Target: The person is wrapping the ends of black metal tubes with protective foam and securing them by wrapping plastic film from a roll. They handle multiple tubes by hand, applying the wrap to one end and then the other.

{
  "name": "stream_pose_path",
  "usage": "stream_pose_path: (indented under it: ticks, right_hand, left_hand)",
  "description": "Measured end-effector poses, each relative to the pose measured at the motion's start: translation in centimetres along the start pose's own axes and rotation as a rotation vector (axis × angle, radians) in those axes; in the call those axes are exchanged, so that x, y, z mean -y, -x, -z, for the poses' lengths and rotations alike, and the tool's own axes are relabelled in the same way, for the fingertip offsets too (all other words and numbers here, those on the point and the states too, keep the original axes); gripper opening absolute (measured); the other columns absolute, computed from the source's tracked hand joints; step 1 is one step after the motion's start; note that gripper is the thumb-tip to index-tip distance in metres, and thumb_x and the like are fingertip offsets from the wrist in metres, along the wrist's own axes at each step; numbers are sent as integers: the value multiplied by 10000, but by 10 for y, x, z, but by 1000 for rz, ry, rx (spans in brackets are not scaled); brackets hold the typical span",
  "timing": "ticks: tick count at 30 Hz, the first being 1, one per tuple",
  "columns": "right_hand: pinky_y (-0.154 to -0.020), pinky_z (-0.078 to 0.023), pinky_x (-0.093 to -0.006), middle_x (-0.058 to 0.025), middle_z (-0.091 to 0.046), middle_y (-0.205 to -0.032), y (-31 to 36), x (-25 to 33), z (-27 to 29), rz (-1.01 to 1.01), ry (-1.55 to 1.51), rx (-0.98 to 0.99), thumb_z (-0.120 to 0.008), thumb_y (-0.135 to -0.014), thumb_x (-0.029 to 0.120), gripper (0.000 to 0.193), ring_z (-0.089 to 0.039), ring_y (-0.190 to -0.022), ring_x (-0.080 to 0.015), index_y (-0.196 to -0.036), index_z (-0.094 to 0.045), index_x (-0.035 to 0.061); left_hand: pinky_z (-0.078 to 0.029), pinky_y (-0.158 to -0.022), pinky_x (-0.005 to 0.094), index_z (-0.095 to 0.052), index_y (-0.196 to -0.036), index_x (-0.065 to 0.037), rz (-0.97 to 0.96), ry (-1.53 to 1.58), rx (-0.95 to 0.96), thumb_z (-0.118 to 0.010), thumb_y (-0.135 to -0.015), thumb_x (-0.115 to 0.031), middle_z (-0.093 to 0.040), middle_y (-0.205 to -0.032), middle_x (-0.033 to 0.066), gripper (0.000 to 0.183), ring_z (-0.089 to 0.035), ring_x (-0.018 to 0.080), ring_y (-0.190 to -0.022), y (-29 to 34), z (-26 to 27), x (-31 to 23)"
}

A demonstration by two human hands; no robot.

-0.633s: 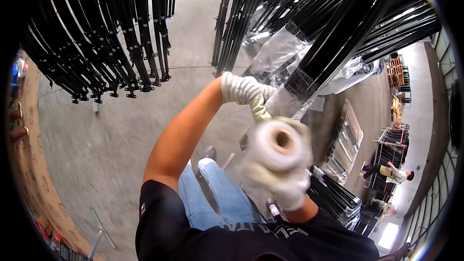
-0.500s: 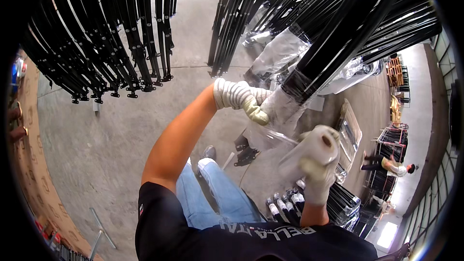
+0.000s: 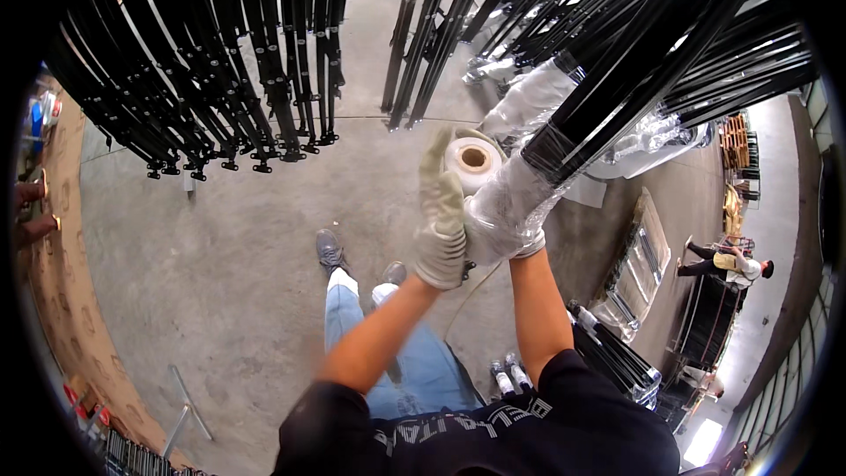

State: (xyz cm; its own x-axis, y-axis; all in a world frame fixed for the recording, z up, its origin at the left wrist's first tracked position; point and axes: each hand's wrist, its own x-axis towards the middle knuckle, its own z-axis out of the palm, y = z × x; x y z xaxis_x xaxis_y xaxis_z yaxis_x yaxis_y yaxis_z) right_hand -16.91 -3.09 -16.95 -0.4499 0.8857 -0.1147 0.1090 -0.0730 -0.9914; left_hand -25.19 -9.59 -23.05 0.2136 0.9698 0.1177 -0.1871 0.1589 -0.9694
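Note:
A tilted bundle of long black metal bars [image 3: 608,97] has its lower end wound in clear stretch film [image 3: 515,203]. My left hand [image 3: 441,207], in a pale knit glove, is closed around a roll of stretch film [image 3: 473,164] on the left side of the bundle. The roll's cardboard core faces up, and the roll is against the wrapped end. On the near right side of the bundle is my right hand [image 3: 530,245], also gloved. Only its wrist area shows, and the film-covered end hides its fingers.
Several rows of black bars [image 3: 238,62] stand at the far left. More bars with wrapped ends [image 3: 538,92] lean behind the bundle. At right, a wrapped flat package [image 3: 633,269] rests on the concrete floor [image 3: 238,273]. Another person [image 3: 736,264] stands farther right.
The film roll has passed from my right hand to my left and moved round to the bundle's left side. My right hand has moved in behind the wrapped end. My feet have shifted.

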Motion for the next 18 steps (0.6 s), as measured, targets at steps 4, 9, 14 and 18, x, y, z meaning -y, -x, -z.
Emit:
stream_pose_path:
  ticks: [4, 9, 14, 18]
  right_hand:
    - [-955, -317, -291, -83, -433, -1169, 1, -71, 35, -172, 16, 22, -410, -882, 197, 397, -404, -1085, -186, -1225, -331, 14]
    - [-923, -384, -318, -99, -370, -1249, 30, -3, 11, -43, -650, 55, -489, -847, 171, 489, -432, -1086, -183, -1269, -279, 38]
    - [-910, -400, -332, -93, -354, -1258, 48, 34, -62, 194, -102, -533, -622, -720, 3, 698, -421, -1102, -198, -1301, -243, 77]
    - [-905, -401, -321, -76, -400, -1219, 45, 27, -42, 178, 20, -541, -716, -637, -15, 784, -440, -1076, -188, -1278, -276, 80]
  left_hand:
    - [-408, -845, 260, -380, -1215, -57, -374, -1529, -255, -563, -836, -259, -529, -1059, 65, 467, -503, 141, -955, -3, -37, 38]
    - [-453, -730, 225, -452, -1073, -56, -383, -1676, -224, -690, -722, -322, -556, -978, 29, 501, -526, 91, -865, -16, -40, 6]
    - [-466, -689, 225, -473, -1014, -36, -644, -1751, -118, -741, -660, -338, -564, -909, 36, 537, -532, 92, -784, -28, -16, -7]
    - [-484, -718, 258, -496, -1028, -11, -279, -1740, -127, -742, -661, -309, -590, -947, 72, 532, -566, 146, -817, -55, -34, -58]
